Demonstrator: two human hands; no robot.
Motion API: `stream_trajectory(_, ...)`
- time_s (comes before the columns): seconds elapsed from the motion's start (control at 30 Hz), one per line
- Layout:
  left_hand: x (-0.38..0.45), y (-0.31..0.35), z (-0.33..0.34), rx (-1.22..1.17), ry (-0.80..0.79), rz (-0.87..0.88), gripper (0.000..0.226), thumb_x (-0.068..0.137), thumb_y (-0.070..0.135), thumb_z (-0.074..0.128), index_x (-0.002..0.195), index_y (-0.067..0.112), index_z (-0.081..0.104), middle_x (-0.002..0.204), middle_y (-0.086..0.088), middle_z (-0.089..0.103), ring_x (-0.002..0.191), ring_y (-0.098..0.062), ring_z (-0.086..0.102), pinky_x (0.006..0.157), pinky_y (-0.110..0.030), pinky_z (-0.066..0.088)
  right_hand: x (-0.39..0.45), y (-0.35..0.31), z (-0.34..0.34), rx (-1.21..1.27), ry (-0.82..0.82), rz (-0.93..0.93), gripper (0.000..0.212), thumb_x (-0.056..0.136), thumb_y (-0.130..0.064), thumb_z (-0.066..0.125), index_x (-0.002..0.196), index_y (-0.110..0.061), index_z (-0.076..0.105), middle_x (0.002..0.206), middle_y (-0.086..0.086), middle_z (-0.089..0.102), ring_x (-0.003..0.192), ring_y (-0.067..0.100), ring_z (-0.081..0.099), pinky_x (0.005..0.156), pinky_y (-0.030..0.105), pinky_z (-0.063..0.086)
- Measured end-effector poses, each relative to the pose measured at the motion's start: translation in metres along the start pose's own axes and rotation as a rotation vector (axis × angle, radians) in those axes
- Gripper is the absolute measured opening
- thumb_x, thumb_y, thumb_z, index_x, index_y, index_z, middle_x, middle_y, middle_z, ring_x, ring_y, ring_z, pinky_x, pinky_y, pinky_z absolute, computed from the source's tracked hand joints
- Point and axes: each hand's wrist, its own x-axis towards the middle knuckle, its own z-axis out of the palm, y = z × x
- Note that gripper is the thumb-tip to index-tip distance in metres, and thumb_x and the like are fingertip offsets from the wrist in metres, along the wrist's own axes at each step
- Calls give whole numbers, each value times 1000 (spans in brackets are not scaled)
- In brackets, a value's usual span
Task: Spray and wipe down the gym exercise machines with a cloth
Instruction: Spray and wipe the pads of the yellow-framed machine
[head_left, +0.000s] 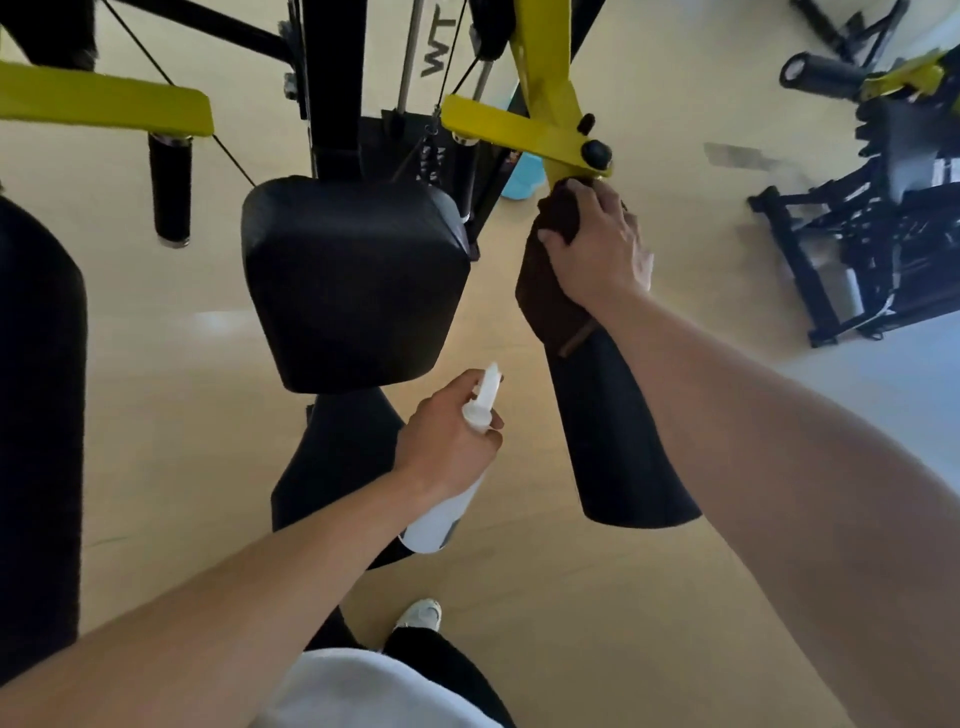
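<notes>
1. Shoe (421, 616) and dark trouser legs at the bottom centre of the frame, planted on the pale wooden floor (545, 597). That's our nearest marker.
2. Up from there, lower centre: the left hand (448, 441) is wrapped round the neck of the white spray bottle (441, 512), fingers curled closed on it, nozzle pointing up toward the machine. It looks like light plastic, easy one-handed, and the neck under the trigger is the sensible place to hold it.
3. Right of centre, the black arm pad (618, 441) hangs down long and upholstered. I'd judge it firm but slightly giving, smooth enough to wipe clean in long strokes.
4. At the top of that pad, the right hand (597, 249) grips the dark brown cloth (553, 291), bunched around the pad's upper end just below the yellow frame (540, 119). The cloth is soft and limp, so it needs a full fist to press.
5. Centre frame, the black back pad (353, 280) sits apart from both hands.
6. Far upper right, another machine (872, 208) waits, well away.
</notes>
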Motion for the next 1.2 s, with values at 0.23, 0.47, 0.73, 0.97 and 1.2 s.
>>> stream_trajectory(0.23,-42,-19,32,-66,149,-51,44,89,21,63,124,47,56,89,5,72,81,-20,68,76,-45,60,-99,34,-3,-72,-52,16,100,93,-45,70,165,-36,1,174,2,5,154,36,25,107,59,44)
stream_trajectory(0.47,-82,-29,74,-94,228,-58,42,92,18,65,127,41,58,86,1,69,76,-20,69,72,-46,62,-219,79,-3,-192,-46,-100,100,89,-36,75,165,-35,10,173,0,0,157,37,14,111,53,45)
stream_trajectory(0.73,-100,-29,85,-154,225,-20,48,87,14,67,125,42,59,91,7,73,91,-14,68,85,-39,57,-261,107,4,-185,14,-167,77,91,-39,72,158,-33,35,172,-1,12,156,35,18,104,53,49)
stream_trajectory(0.97,-91,-7,70,-143,165,40,54,84,7,66,127,38,59,90,14,73,95,-11,65,83,-36,56,-216,84,0,-271,-50,-172,95,92,-37,71,165,-33,10,173,3,-7,159,39,0,120,56,35)
stream_trajectory(1.2,-58,2,60,-148,180,20,56,83,8,66,127,41,58,90,16,73,94,-12,66,86,-44,59,-160,62,6,-241,-17,-148,95,92,-31,70,165,-33,9,174,5,-4,158,41,6,119,57,36)
